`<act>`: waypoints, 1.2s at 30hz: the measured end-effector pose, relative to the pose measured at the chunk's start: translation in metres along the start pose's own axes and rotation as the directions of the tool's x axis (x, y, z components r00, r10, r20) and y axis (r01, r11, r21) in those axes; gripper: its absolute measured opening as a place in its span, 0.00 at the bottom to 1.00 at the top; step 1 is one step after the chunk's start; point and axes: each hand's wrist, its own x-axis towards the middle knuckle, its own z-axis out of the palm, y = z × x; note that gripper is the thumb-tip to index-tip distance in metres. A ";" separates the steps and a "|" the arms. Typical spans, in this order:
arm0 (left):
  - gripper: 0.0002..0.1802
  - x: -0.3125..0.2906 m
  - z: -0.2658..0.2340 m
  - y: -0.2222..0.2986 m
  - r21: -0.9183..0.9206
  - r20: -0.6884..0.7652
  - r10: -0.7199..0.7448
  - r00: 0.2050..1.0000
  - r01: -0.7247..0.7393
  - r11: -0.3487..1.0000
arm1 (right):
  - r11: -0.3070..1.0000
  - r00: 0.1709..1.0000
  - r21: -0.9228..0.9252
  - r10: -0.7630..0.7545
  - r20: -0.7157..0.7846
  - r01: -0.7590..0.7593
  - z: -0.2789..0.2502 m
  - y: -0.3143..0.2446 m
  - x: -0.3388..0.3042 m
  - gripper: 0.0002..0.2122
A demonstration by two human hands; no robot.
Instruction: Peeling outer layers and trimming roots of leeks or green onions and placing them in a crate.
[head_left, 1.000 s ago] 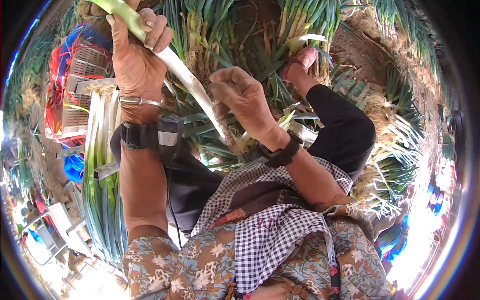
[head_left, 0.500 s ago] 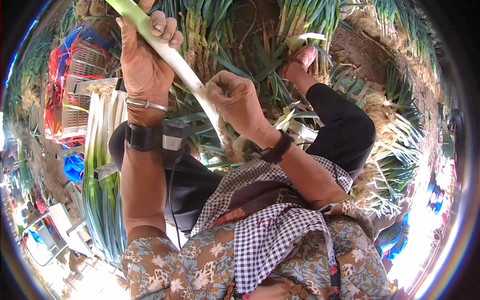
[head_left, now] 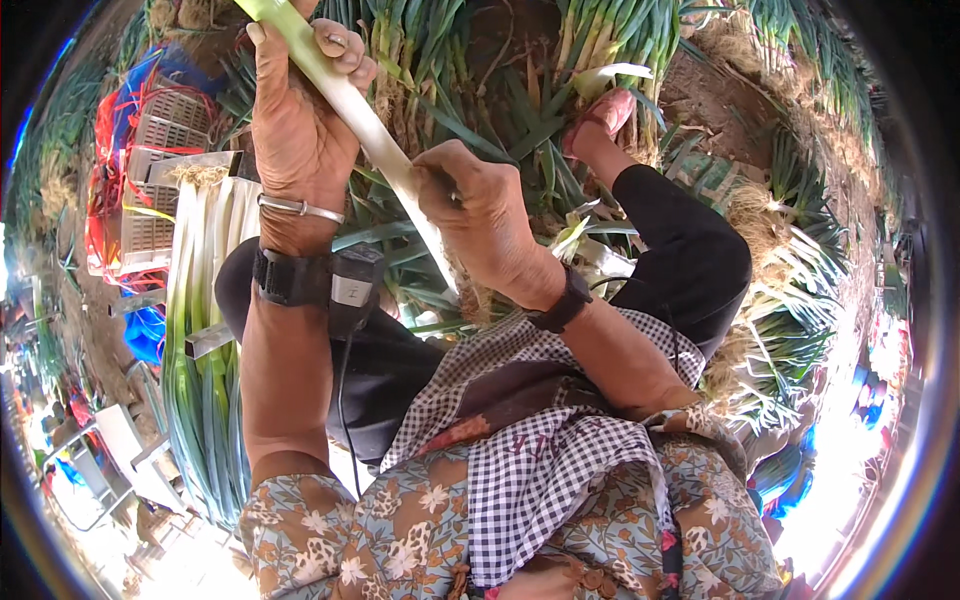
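Note:
A long leek (head_left: 372,135) slants across in front of me, its green end up at the top left. Its white shank runs down to the right, and its root end hangs above my apron. My left hand (head_left: 305,140) holds the upper part, with the thumb on one side and curled fingers on the other. Against the lower white shank, my right hand (head_left: 480,225) is closed with the fingers bent in. Its fingertips are partly hidden, so whether it pinches a loose layer of the leek cannot be made out.
To the left, trimmed leeks (head_left: 205,290) lie bundled on a metal frame beside a pale plastic crate (head_left: 165,130) with red string. Untrimmed leeks (head_left: 620,40) stand in bunches ahead. More rooted leeks (head_left: 790,270) are heaped at the right. Loose leaves (head_left: 540,120) cover the ground between.
My left hand and the leek have shifted slightly to the right. My right hand has turned a little, its back now more toward me, and stays by the lower shank.

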 end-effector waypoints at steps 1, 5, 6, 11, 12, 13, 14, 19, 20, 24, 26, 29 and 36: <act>0.28 -0.001 0.005 -0.004 -0.022 -0.043 0.022 0.999 -0.023 0.999 | 0.997 0.999 -0.068 0.042 -0.015 -0.043 0.001 0.002 0.001 0.04; 0.24 -0.001 0.007 0.000 -0.109 0.113 -0.034 0.993 0.046 0.993 | 0.703 0.815 0.415 0.532 0.232 -0.577 -0.009 -0.008 0.007 0.07; 0.24 0.002 0.005 0.003 -0.107 0.113 -0.033 0.993 0.045 0.993 | 0.554 0.794 0.578 0.506 0.337 -0.599 -0.008 -0.004 0.005 0.07; 0.20 0.011 0.003 0.014 -0.315 0.325 -0.062 0.944 0.170 0.934 | 0.051 0.718 0.786 0.447 0.533 -0.616 -0.019 -0.017 -0.008 0.05; 0.21 0.011 -0.002 0.016 -0.359 0.294 -0.063 0.954 0.171 0.918 | -0.013 0.752 0.802 0.338 0.565 -0.597 -0.020 -0.010 -0.012 0.06; 0.21 0.011 -0.008 0.019 -0.360 0.292 -0.060 0.955 0.168 0.918 | -0.079 0.781 0.809 0.225 0.583 -0.582 -0.023 -0.004 -0.017 0.06; 0.21 0.012 -0.013 0.022 -0.359 0.262 -0.041 0.964 0.137 0.923 | 0.065 0.776 0.783 0.205 0.596 -0.619 -0.026 0.003 -0.020 0.04; 0.25 0.010 -0.039 0.048 -0.209 0.090 0.044 0.995 -0.025 0.978 | 0.977 0.723 0.134 0.027 0.691 -0.165 -0.052 0.006 -0.039 0.08; 0.26 0.007 -0.040 0.051 -0.147 0.053 0.039 0.998 -0.031 0.989 | 0.989 0.668 -0.021 0.116 0.735 -0.148 -0.054 0.010 -0.049 0.08; 0.28 0.004 -0.032 0.039 0.014 0.021 0.091 0.996 -0.091 0.996 | 0.918 0.581 -0.376 0.240 0.778 0.124 -0.062 0.027 -0.073 0.11; 0.31 0.005 -0.030 0.034 0.188 -0.023 0.070 0.997 -0.064 0.980 | 0.867 0.553 -0.449 0.270 0.788 0.216 -0.064 0.030 -0.074 0.12; 0.33 0.006 -0.030 0.034 0.260 -0.019 0.089 0.996 -0.080 0.962 | 0.871 0.439 -0.412 0.271 0.857 0.266 -0.068 0.023 -0.057 0.12; 0.31 0.017 -0.043 0.027 0.135 -0.013 -0.003 1.000 0.004 0.991 | 0.971 0.911 0.228 -0.033 0.410 -0.067 -0.028 0.025 -0.033 0.14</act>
